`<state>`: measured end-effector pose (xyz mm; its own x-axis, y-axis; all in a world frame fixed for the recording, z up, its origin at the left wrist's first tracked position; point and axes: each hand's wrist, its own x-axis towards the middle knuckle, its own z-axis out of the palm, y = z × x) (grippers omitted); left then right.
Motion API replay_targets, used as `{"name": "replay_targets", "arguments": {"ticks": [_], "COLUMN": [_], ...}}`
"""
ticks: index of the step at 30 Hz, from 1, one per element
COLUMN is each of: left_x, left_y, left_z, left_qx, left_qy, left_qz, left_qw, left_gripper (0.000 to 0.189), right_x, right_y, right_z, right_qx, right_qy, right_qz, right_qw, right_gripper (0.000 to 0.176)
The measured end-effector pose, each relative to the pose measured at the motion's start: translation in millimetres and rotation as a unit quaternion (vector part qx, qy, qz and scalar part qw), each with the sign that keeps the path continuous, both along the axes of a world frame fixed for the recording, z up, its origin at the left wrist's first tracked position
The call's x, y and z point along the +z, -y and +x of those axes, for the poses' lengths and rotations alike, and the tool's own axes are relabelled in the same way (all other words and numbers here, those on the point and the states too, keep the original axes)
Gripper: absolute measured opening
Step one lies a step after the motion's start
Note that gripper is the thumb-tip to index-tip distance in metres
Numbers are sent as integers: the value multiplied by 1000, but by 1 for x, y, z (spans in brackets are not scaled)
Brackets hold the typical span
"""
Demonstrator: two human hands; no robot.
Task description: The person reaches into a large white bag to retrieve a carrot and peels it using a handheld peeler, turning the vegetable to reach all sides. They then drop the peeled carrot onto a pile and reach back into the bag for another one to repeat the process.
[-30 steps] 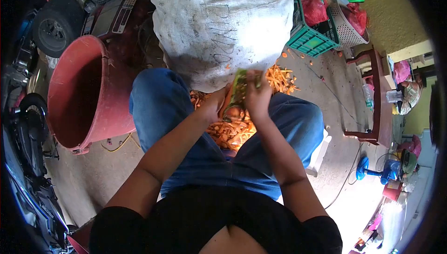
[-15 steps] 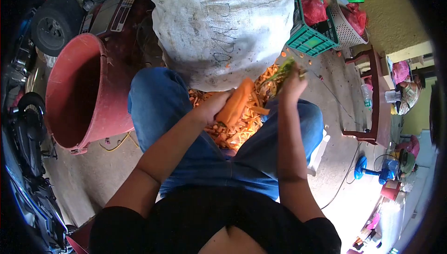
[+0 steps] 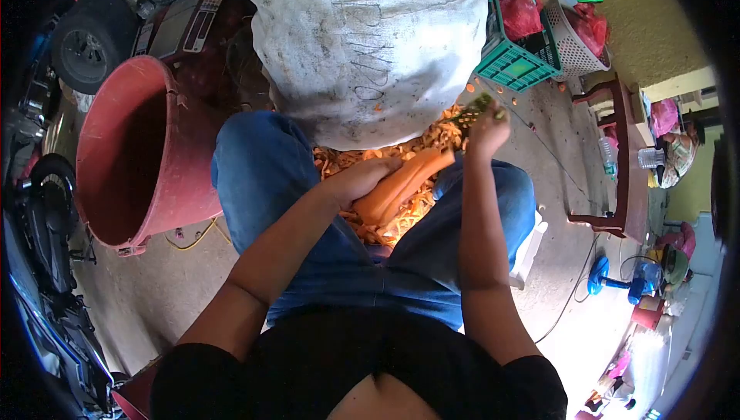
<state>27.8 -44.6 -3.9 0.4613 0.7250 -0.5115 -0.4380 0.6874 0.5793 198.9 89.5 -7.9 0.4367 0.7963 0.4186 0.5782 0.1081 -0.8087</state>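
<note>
– Sitting low with knees apart, the person had the carrot in the left hand, between the two knees and just above the heap of peelings on the floor. Did you see that grip?

– I did. The fingers were clenched round the thick near end, and the thin end pointed away to the right. The right hand was lifted farther off, closed round a green peeler, well clear of the carrot.

– How would you say that carrot handled?

– Stiff and fairly heavy for its size, I'd judge, and its bare wet flesh was probably slippery. The thick end was the sound place to take it, with the whole palm wrapped round. I'd expect the thin tip to snap if it were levered.

– And the peeler?

– Light, I'd guess. The hand covered nearly all of it, so I couldn't make out the blade.

– What else escaped you?

– I couldn't tell whether the orange below the fingers was one carrot, or a carrot with a long strip hanging beside it. The big white sack on the far side stood over the far edge of the heap and hid it. The red tub on the left was dark inside, so I couldn't say what it held. The green crate at the far right was half covered by red bags.
</note>
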Motion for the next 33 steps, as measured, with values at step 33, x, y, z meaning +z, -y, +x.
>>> {"name": "replay_targets", "arguments": {"ticks": [33], "left_x": [7], "left_y": [3], "left_z": [3], "left_qx": [22], "left_qy": [-19], "left_qz": [-57], "left_qw": [998], "left_gripper": [45], "right_x": [-13], "right_y": [-10], "right_z": [6], "right_qx": [-1], "right_qy": [-94], "right_qz": [-3], "right_qw": [996], "right_gripper": [27]}}
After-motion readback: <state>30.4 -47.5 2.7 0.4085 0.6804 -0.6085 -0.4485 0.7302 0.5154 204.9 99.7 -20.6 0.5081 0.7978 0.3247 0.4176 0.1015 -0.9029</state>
